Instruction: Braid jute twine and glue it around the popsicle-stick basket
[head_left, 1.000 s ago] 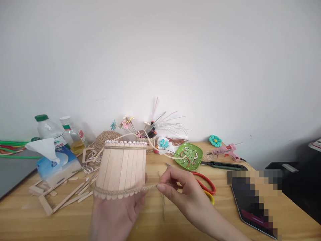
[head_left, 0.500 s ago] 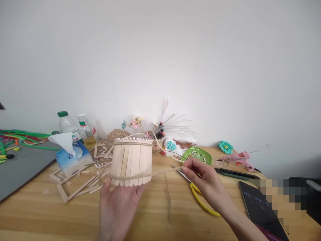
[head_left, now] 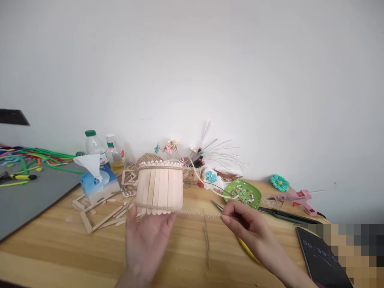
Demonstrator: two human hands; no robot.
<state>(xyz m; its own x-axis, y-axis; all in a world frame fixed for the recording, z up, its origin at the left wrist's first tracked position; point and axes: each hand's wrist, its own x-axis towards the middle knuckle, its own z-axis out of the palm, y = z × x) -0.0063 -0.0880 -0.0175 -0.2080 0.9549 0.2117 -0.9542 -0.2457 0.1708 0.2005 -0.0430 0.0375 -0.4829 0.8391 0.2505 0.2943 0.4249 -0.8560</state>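
My left hand (head_left: pixel 150 240) is closed under a round basket of craft sticks (head_left: pixel 160 188), holding it upright above the table. Pearly beads and a band of twine run round its upper rim. A braided twine cord (head_left: pixel 198 214) lies across the lower part of the basket and stretches off to the right. The cord's far end is pinched between the thumb and fingers of my right hand (head_left: pixel 244 224). Beneath that hand are yellow-handled scissors (head_left: pixel 248 251), partly covered by it. A loose strand of twine (head_left: pixel 207 248) lies on the table between my hands.
Craft sticks (head_left: pixel 103 218) and a tissue pack (head_left: pixel 100 184) lie to the left, with bottles (head_left: pixel 115 156) behind. At the back are a twine ball (head_left: pixel 148 160) and a green dish (head_left: pixel 256 198). A pink glue gun (head_left: pixel 304 200) and a phone (head_left: pixel 322 258) are on the right.
My right hand has moved lower, and the cord now slopes slightly down to the right instead of up. The basket sits slightly higher. The whole view has shifted a little.
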